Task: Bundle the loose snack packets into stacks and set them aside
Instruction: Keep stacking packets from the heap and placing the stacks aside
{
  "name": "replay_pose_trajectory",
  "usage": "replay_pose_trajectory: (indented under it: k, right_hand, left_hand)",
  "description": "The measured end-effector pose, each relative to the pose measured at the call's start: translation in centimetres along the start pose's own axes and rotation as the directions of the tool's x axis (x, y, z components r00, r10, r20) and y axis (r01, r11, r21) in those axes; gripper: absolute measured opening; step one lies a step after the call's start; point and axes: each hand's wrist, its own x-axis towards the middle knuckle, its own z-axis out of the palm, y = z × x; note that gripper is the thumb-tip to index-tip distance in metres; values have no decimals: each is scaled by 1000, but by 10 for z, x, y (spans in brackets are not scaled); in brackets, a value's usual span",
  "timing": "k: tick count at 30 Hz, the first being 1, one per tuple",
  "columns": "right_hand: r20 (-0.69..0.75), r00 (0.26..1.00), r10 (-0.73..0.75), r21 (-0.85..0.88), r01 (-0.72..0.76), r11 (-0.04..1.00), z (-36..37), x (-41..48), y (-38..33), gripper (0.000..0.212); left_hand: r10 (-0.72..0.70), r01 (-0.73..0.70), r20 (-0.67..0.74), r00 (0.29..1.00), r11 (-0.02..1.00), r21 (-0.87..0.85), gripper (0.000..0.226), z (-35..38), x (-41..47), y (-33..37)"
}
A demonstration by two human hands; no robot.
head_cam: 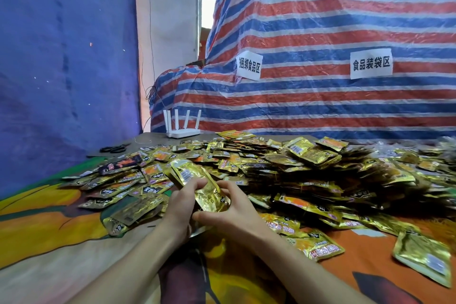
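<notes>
Packet stack (191, 173), long axis leaning up-left

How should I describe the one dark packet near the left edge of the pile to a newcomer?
Start at the big heap of gold snack packets in front of the striped tarp. Follow its left edge toward the white router; the dark packet lies there. It is mostly black with orange print, while its neighbours are shiny gold.

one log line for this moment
step: stacking | left hand: grips packet stack | right hand: grips same stack | loose pile: behind hands, on table
</notes>
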Motion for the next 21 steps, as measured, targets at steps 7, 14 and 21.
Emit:
replay_pose_trajectory:
  k: [7,14,21]
  right_hand:
    - [-141,989,-42,-22,39,999,-10,4,3,73]
    - [-53,998,-14,-23,12,1000,-12,4,2,64]
    - [-166,986,-6,-31,0,1000,-4,4,-2,82]
  left_hand:
    - [-56,48,87,995,994,98,23,7,-6,-6]
    - [-175,175,161,971,984,15,35,4,-7,-5]
    - [-180,207,241,954,974,-90,39,2,-3,-3]
